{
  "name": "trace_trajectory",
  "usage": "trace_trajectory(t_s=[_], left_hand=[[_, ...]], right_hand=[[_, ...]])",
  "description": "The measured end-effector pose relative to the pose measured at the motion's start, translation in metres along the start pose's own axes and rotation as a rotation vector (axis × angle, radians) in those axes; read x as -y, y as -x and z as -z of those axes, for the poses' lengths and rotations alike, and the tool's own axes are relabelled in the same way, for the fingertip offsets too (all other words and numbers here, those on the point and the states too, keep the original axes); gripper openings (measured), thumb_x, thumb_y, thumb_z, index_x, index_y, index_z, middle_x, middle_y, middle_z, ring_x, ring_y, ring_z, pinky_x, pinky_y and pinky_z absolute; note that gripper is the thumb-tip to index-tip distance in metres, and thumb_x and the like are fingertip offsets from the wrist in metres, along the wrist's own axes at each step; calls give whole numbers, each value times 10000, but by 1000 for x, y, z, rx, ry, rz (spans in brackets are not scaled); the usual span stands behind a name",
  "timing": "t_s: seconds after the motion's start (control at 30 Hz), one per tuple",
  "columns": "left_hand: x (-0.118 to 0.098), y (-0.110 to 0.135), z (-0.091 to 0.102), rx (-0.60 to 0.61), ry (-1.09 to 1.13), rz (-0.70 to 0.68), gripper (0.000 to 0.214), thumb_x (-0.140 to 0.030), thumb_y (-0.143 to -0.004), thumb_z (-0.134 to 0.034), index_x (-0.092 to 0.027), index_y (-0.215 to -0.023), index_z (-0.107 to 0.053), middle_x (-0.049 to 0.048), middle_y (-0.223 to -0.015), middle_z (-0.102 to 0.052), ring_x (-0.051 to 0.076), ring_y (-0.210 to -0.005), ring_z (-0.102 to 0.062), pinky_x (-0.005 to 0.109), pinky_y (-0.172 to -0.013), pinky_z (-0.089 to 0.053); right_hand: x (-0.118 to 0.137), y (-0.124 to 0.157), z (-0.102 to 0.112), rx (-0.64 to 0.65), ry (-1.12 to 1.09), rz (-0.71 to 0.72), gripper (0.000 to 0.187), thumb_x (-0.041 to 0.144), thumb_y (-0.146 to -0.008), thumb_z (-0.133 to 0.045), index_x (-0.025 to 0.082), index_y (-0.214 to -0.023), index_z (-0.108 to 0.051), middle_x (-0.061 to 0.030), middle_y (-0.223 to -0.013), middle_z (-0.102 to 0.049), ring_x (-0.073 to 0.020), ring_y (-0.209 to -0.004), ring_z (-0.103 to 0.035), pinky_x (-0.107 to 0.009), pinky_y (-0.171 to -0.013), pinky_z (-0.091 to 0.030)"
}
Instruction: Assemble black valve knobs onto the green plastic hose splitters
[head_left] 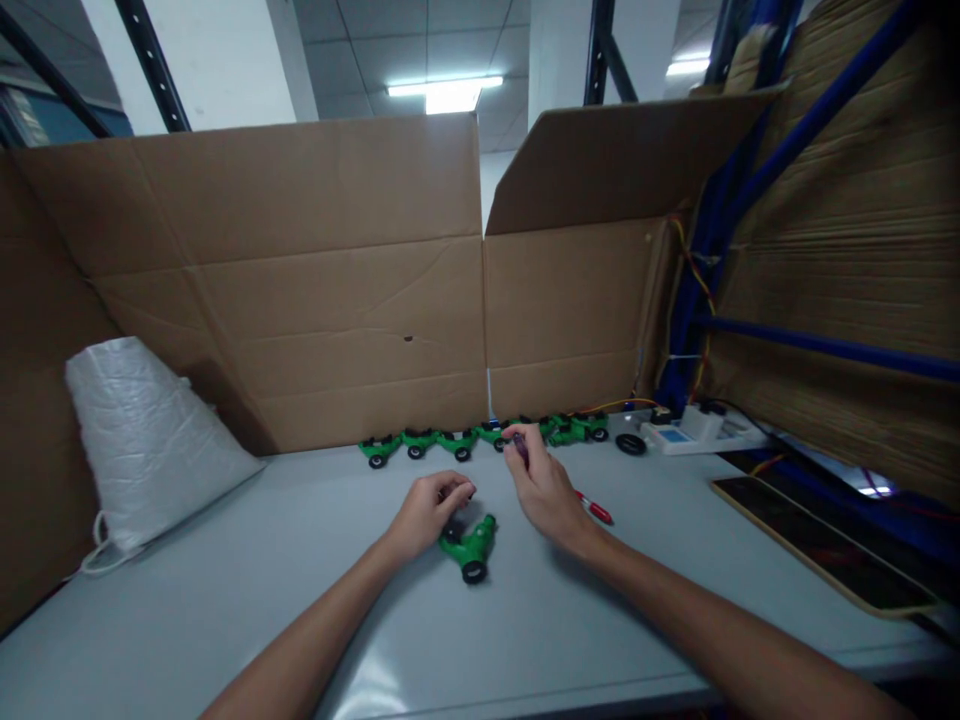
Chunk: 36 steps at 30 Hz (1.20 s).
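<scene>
A green toy vehicle (471, 548) with black wheels lies on the grey-white table (285, 590), just right of my left hand (426, 512). The fingers of that hand are pinched together at the toy's rear left, and whatever sits between them is too small to name. Higher and to the right, my right hand (546, 492) is raised above the table with its fingers curled round a small dark purplish object (521, 447), mostly covered by the fingers. A red, pen-shaped tool (598, 508) rests on the table beside my right wrist.
Several similar green toy vehicles (456, 443) stand in a row along the cardboard wall (337, 350). A black ring (631, 444) lies near a white power strip (705, 430). A dark flat panel (821, 540) is at right, a white sack (150, 440) at left.
</scene>
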<state>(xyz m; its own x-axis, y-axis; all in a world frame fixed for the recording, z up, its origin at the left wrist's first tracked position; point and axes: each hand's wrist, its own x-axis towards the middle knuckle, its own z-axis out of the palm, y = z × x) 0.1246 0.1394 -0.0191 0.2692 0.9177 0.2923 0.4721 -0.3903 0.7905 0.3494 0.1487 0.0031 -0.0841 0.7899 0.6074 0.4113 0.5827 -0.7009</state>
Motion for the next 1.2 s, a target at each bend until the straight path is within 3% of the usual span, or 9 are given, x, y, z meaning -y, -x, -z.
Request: trace_trajectory(t_s=[0.13, 0.4, 0.67, 0.83, 1.03, 1.2], left_hand=[[2, -2, 1, 19, 54, 48, 420, -528, -928, -717, -126, -1010, -805, 92, -903, -782, 209, -780, -640, 283, -711, -452], [2, 3, 1, 29, 42, 13, 485, -499, -885, -785, -138, -1207, -800, 68, -862, -776, 176, -731, -611, 258, -697, -450], [-2, 4, -2, 84, 20, 57, 443, -468, -900, -754, -112, -1151, -836, 110, -958, -824, 202, -770, -664, 273, -720, -478], [3, 3, -3, 78, 55, 96, 473, -446, -881, -770, -85, -1184, -813, 113, -958, -824, 206, -775, -678, 276, -723, -499], [7, 3, -2, 66, 4, 61, 511, -490, -877, -785, -119, -1229, -802, 90, -946, -809, 211, -798, -672, 277, -727, -498], [9, 2, -4, 70, 51, 49, 485, -515, -817, -851, -119, -1095, -805, 101, -954, -797, 219, -847, -695, 286, -757, -509]], right_hand=[[-6, -1, -1, 48, -37, 25, 301, 437, -1113, -358, 231, -1105, -577, -15, -848, -664, -203, -729, -631, -304, -712, -455], [-6, -3, 1, 38, -68, 2, 335, 497, -1132, -339, 245, -1071, -552, 41, -708, -607, -171, -621, -598, -288, -667, -433], [-15, -4, -5, 112, -273, -25, 379, 548, -1112, -391, 239, -1295, -510, 0, -847, -628, -166, -638, -569, -269, -572, -457], [-20, -1, -14, 168, -352, -42, 413, 559, -1103, -411, 242, -1355, -490, -22, -933, -645, -173, -693, -608, -282, -603, -511], [-13, 2, -10, 287, -333, 21, 309, 524, -1097, -472, 235, -1165, -557, -12, -861, -670, -166, -653, -612, -282, -602, -501], [-3, 7, -4, 242, -275, 114, 228, 463, -1112, -484, 244, -1124, -546, -24, -914, -711, -179, -741, -677, -307, -726, -539]])
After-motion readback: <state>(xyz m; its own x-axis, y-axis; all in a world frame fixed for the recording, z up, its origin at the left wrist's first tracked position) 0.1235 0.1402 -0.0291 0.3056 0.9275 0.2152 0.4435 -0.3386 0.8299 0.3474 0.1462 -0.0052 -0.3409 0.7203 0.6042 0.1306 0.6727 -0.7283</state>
